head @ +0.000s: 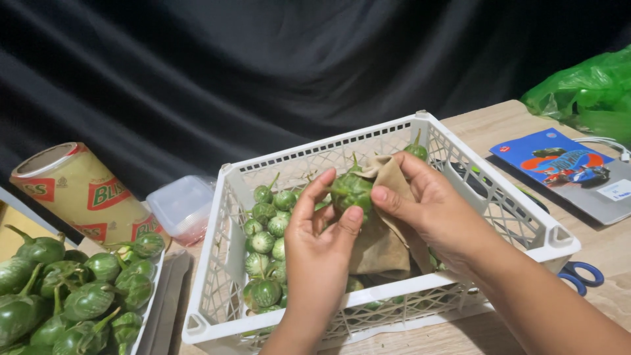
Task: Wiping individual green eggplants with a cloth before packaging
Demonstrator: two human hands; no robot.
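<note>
This looks like a home corner set up for sorting produce: a wood-grain desk (499, 125) backed by a draped black cloth (263, 66). On it sit a white plastic crate (526, 223) of small green eggplants (266, 243), a round tin (79, 194), blue-handled scissors (582, 275) and a green plastic bag (585, 92).

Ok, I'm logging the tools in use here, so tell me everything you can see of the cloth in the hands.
The cloth is tan-brown, soft woven fabric, crumpled and folded. It hangs over the white crate, draped down from the right hand, whose thumb and fingers press it against a round green eggplant. The left hand pinches that eggplant and overlaps the cloth's edge.
</note>
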